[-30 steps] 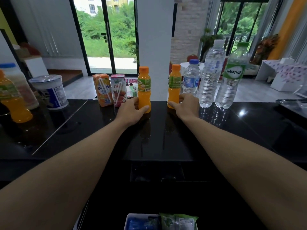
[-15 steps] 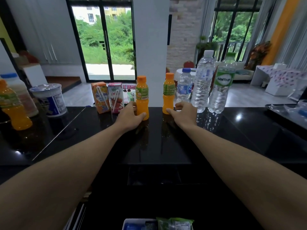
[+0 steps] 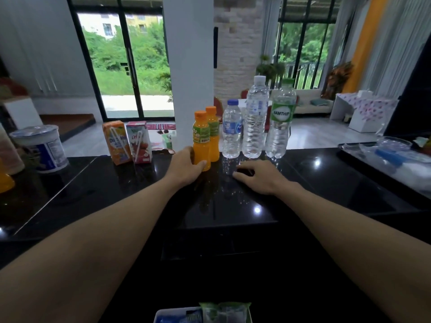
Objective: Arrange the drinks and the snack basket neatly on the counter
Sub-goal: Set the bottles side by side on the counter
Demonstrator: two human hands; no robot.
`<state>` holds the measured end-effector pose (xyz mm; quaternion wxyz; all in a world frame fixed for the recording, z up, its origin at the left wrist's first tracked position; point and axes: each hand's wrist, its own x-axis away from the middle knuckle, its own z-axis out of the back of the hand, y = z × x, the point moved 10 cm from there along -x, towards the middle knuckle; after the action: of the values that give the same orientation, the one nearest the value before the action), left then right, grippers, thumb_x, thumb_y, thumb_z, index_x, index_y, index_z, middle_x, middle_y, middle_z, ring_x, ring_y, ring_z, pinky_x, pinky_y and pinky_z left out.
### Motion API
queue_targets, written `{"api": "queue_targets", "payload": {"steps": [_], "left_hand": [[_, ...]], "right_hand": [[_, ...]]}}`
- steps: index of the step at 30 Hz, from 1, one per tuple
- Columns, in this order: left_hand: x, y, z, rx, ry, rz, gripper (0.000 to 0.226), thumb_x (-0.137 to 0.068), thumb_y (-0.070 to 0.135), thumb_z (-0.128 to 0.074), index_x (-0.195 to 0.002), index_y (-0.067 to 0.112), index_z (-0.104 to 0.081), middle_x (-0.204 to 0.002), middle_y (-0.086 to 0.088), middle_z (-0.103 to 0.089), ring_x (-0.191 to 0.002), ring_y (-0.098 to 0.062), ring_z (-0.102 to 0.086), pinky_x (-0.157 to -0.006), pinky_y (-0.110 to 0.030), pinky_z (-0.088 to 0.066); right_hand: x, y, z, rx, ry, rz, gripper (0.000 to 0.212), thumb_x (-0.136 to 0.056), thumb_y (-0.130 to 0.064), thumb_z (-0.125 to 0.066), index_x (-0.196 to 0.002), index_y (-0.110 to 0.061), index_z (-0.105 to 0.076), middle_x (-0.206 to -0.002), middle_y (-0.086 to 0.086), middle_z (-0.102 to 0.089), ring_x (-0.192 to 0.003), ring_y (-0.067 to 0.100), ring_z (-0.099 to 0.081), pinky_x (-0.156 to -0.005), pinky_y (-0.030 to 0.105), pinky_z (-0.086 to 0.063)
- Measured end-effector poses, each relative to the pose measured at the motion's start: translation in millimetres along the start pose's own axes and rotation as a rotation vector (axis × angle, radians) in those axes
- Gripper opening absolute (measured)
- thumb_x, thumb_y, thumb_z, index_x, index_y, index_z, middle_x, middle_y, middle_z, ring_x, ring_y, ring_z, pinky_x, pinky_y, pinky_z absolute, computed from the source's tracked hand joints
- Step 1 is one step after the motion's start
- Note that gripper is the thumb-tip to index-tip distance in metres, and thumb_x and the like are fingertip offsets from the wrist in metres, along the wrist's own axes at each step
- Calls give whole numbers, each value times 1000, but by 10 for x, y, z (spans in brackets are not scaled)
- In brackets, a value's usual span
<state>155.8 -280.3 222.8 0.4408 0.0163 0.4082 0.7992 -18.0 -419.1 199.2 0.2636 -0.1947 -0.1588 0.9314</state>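
My left hand (image 3: pixel 186 166) grips the base of a small orange juice bottle (image 3: pixel 201 138) standing on the black counter (image 3: pixel 326 183). A second orange juice bottle (image 3: pixel 213 134) stands right behind it, touching or nearly so. To their right stand three water bottles in a row: a short blue-capped one (image 3: pixel 232 131), a tall clear one (image 3: pixel 255 120) and a green-labelled one (image 3: pixel 281 120). My right hand (image 3: pixel 258 174) rests on the counter in front of the water bottles, fingers loosely curled, holding nothing. The snack basket (image 3: pixel 177 315) shows at the bottom edge with packets inside.
Two juice cartons (image 3: pixel 127 142) with straws stand left of the bottles. A white tub (image 3: pixel 44 148) and another orange bottle (image 3: pixel 4 180) are at the far left. A tray (image 3: pixel 384 157) with clear items lies at the right. A white pillar rises behind the bottles.
My left hand slid its orange bottle to the right, up against the other orange bottle. My right hand let go of that second bottle and drew back onto the counter.
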Motion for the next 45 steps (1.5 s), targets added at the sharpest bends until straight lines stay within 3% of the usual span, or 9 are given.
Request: {"api": "queue_targets", "payload": {"steps": [2, 8, 16, 21, 25, 33, 40, 45], "left_hand": [[-12, 23, -33, 10, 9, -9, 50, -89, 31, -72, -129, 8, -56, -127, -10, -63, -111, -24, -61, -90, -31, -47], [-36, 82, -123, 59, 35, -44, 47, -88, 31, -75, -126, 9, -62, -120, -5, -68, -98, -11, -60, -83, -22, -45], [-58, 89, -177, 112, 15, -75, 49, -87, 32, -75, -130, 12, -63, -122, -3, -70, -101, -7, -62, -88, -21, -46], [-46, 98, -187, 113, -2, -91, 45, -88, 34, -74, -128, 15, -66, -118, 1, -71, -102, -9, -65, -90, -25, -47], [-43, 101, -186, 118, -11, -100, 41, -88, 35, -74, -123, 16, -69, -113, 1, -73, -97, -8, -66, -89, -24, -49], [-69, 44, -219, 133, -31, -66, 47, -87, 36, -74, -129, 16, -66, -116, 6, -71, -103, -8, -66, -80, -15, -44], [-74, 46, -251, 104, -45, -69, 52, -89, 35, -73, -136, 14, -61, -125, 1, -69, -112, -11, -64, -96, -27, -49], [-75, 13, -279, 106, -75, -39, 62, -89, 35, -73, -143, 13, -52, -133, -1, -64, -117, -14, -61, -97, -27, -47]], "right_hand": [[-25, 48, -58, 37, -38, -27, 61, -92, -66, -53, -137, -26, -63, -141, -2, -61, -131, 23, -54, -109, 38, -42], [-87, 114, -184, 139, -97, -53, 70, -93, -73, -40, -147, -30, -51, -156, 1, -45, -147, 27, -35, -119, 46, -28], [-115, 100, -194, 152, -79, -44, 71, -93, -72, -39, -147, -28, -53, -155, -5, -47, -146, 24, -37, -120, 45, -28], [-122, 92, -238, 198, -105, -27, 67, -96, -70, -36, -147, -29, -51, -156, -3, -46, -146, 30, -37, -122, 47, -17], [-125, 122, -230, 198, -110, -51, 71, -94, -74, -35, -149, -31, -49, -157, -6, -44, -146, 25, -37, -119, 45, -29], [-114, 134, -241, 191, -118, -55, 73, -93, -75, -34, -150, -32, -47, -157, -8, -43, -147, 25, -35, -120, 46, -27], [-111, 141, -224, 167, -108, -65, 76, -89, -78, -34, -148, -32, -49, -156, -10, -45, -146, 23, -36, -118, 45, -28], [-89, 147, -196, 144, -99, -87, 77, -87, -79, -36, -147, -33, -51, -154, -11, -47, -145, 23, -39, -117, 45, -30]]}}
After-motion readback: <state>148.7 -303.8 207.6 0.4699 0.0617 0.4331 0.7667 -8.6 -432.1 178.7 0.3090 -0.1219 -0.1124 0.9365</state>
